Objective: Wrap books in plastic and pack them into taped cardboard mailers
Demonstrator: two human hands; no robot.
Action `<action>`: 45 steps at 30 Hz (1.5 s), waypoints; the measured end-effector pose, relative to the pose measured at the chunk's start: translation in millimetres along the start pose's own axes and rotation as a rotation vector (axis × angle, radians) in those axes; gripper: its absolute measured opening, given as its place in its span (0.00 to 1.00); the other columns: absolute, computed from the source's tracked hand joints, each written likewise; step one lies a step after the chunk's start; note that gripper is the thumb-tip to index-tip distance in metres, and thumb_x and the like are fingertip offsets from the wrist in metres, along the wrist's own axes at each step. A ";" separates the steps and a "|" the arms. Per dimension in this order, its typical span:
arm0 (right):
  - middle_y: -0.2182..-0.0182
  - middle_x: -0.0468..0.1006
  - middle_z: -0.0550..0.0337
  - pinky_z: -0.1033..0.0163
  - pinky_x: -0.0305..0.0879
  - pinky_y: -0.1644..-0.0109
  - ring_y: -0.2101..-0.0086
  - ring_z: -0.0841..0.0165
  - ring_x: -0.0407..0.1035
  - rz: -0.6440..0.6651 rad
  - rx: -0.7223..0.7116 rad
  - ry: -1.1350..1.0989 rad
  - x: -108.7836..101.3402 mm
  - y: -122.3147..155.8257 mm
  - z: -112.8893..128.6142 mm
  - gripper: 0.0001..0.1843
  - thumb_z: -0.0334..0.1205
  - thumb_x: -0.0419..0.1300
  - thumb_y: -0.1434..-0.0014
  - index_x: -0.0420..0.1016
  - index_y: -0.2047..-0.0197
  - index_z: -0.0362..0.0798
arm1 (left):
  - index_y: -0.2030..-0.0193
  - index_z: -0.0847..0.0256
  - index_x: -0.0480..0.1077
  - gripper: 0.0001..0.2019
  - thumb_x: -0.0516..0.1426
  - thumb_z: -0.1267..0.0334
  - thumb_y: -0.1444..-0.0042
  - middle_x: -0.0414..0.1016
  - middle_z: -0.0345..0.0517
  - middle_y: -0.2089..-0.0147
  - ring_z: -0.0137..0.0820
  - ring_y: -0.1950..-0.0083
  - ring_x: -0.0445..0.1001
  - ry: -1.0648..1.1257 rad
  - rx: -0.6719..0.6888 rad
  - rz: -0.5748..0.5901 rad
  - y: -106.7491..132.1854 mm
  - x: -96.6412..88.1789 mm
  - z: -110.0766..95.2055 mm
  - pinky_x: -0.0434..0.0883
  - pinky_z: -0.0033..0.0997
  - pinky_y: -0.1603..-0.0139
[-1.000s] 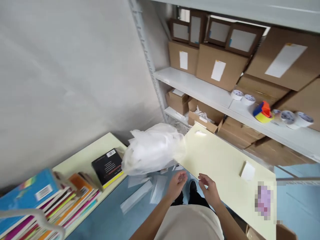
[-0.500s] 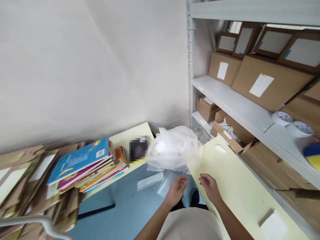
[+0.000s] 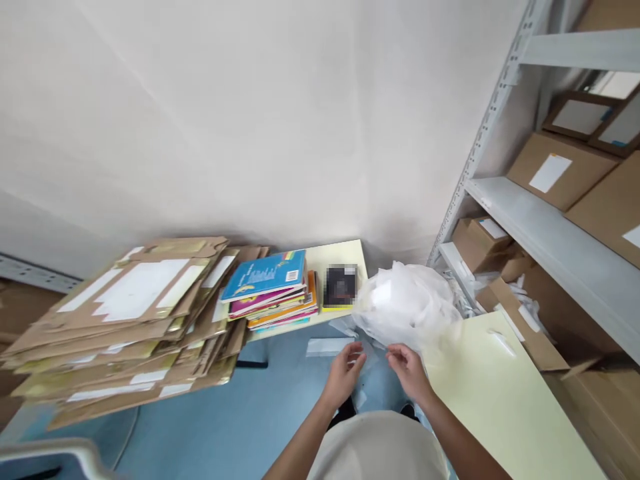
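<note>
Both hands are held in the air in front of my body, palms turned toward each other with a gap between them. My left hand (image 3: 344, 375) has its fingers loosely bent, the thumb apart, and nothing visible in it. My right hand (image 3: 409, 375) is likewise loosely curled and holds nothing that I can see. Just beyond the hands bulges a translucent white plastic bag (image 3: 407, 300), nearest to my right hand and not gripped. White strips, one a flat white piece (image 3: 327, 347), lie on the blue floor past my left hand.
A stack of books (image 3: 273, 277) and a dark, pixelated item (image 3: 341, 287) sit on the pale left table (image 3: 345, 251). Flattened cardboard boxes (image 3: 145, 327) pile up farther left. Right of me are a pale table (image 3: 510, 393) and a grey shelf (image 3: 565, 230) with cardboard boxes (image 3: 563, 170).
The view has swung left, bringing the whole cardboard pile into sight and shifting the shelf rightward. Both hands stay raised and apart, with little change in their pose.
</note>
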State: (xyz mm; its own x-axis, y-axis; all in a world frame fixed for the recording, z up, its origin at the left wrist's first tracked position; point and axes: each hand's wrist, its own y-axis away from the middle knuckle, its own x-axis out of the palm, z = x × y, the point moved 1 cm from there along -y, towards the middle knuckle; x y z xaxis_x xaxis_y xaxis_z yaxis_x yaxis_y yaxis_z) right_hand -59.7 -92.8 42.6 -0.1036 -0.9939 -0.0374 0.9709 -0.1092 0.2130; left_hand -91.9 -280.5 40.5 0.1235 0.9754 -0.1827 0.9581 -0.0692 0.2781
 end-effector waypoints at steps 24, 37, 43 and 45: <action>0.35 0.62 0.48 0.48 0.57 0.35 0.36 0.55 0.57 0.230 -0.170 0.463 251.7 -155.7 28.5 0.36 0.48 0.66 0.53 0.69 0.40 0.49 | 0.36 0.63 0.59 0.31 0.57 0.53 0.45 0.52 0.64 0.29 0.54 0.27 0.46 -0.612 0.054 -0.519 -109.4 -281.5 13.9 0.54 0.62 0.34; 0.51 0.78 0.52 0.44 0.57 0.37 0.44 0.54 0.67 -0.135 0.106 0.378 173.7 -191.5 -46.1 0.29 0.49 0.67 0.59 0.75 0.52 0.50 | 0.48 0.61 0.73 0.26 0.62 0.52 0.53 0.71 0.58 0.40 0.49 0.36 0.67 -0.044 -0.033 0.149 -143.3 -144.5 50.6 0.62 0.48 0.36; 0.54 0.79 0.52 0.44 0.62 0.41 0.48 0.53 0.71 -0.135 0.250 0.349 160.8 -200.7 -57.7 0.29 0.45 0.67 0.60 0.75 0.52 0.48 | 0.50 0.63 0.72 0.27 0.64 0.52 0.56 0.68 0.62 0.37 0.51 0.29 0.54 0.017 -0.237 0.091 -171.7 -114.5 67.1 0.51 0.50 0.31; 0.54 0.79 0.52 0.45 0.62 0.41 0.48 0.53 0.70 -0.127 0.274 0.344 159.2 -202.5 -59.3 0.29 0.45 0.66 0.59 0.74 0.51 0.48 | 0.50 0.63 0.71 0.27 0.64 0.53 0.57 0.67 0.63 0.37 0.51 0.28 0.52 0.023 -0.285 0.046 -178.4 -105.3 69.2 0.49 0.51 0.30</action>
State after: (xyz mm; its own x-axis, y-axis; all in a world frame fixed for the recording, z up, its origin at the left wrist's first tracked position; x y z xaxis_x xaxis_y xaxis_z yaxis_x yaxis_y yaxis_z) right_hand -260.0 -228.1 -64.4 -0.0958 -0.9150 -0.3919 0.8572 -0.2760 0.4348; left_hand -258.0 -385.3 -55.1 0.1558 0.9773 -0.1432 0.8398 -0.0548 0.5401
